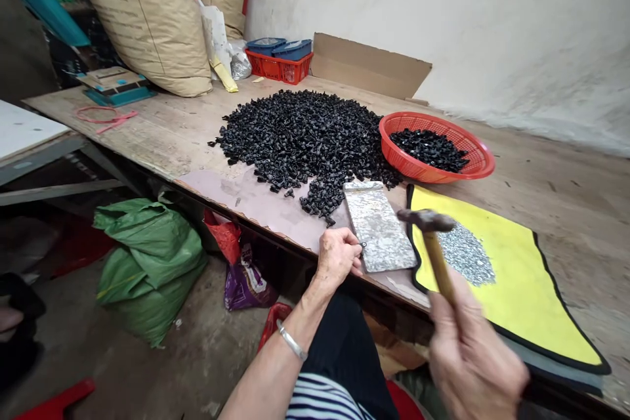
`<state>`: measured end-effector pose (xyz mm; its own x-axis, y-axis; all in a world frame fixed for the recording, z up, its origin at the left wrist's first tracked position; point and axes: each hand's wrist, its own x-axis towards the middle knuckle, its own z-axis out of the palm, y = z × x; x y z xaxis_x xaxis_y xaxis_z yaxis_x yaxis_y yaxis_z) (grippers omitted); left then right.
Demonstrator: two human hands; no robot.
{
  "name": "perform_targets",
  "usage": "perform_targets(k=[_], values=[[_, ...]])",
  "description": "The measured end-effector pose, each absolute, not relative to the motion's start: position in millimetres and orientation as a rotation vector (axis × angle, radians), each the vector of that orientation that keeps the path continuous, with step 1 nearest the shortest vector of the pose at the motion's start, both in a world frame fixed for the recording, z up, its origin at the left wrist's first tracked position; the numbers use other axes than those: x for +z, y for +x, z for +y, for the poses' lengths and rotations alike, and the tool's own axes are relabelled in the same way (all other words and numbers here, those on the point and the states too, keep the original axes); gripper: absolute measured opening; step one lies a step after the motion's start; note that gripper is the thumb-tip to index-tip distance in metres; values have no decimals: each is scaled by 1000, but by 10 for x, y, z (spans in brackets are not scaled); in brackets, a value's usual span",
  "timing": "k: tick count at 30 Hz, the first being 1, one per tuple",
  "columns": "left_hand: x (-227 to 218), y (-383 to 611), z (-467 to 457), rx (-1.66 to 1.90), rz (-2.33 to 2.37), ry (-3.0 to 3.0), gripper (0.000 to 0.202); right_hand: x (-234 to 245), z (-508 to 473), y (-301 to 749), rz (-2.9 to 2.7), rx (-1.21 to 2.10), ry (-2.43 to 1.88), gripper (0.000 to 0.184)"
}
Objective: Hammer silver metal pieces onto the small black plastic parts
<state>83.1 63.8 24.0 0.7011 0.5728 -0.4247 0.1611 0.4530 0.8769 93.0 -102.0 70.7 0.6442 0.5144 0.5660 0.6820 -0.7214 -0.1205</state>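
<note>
My left hand (339, 254) pinches a small black plastic part (363, 245) at the left edge of a worn metal block (378, 230). In my right hand (467, 348) is a hammer (433, 236), gripped by its wooden handle and raised, its head in front of a yellow mat (522, 256). The hand is slightly blurred. On the mat lies a heap of tiny silvery metal pieces (465, 252). Behind the block spreads a large pile of black plastic parts (305, 134). A red plastic basket (480, 164) to its right holds more black parts.
Large paper sacks (147, 20) stand at the back left, near a red crate (280, 69) with blue tubs. A cardboard sheet (364, 65) leans on the wall. Left, a small scale (118, 86) rests on the table. Below the edge sits a green sack (147, 262).
</note>
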Motion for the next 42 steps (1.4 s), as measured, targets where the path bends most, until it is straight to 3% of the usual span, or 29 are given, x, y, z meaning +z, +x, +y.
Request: perform_targets(k=[5,10,16,20,24,29,32,36,42], values=[[235,838,639,290,797,1087,17,553,-983,941,-1246,-654,-2685,36],[243,834,637,283,800,1084,17,613,-1023,900,-1035,-823,-2538,44],[260,831,637,284,803,1085,19,532,-983,893,-1225,-820,-2670,31],[248,840,632,285,804,1085,18,518,-998,903,-1097,-1046,-2558,42],[230,848,630,290,800,1080,19,495,-982,902,-1260,-931,-2717,33],[221,838,633,296,792,1079,18,488,-987,878,-1191,-1100,-2515,51],[216,838,629,306,788,1079,18,415,-963,854,-1121,-887,-2634,42],[213,855,621,312,790,1077,17,357,-958,997,-905,-337,-2680,36],[274,738,663,349,718,1037,12,367,-889,1330,-252,565,-1927,46]])
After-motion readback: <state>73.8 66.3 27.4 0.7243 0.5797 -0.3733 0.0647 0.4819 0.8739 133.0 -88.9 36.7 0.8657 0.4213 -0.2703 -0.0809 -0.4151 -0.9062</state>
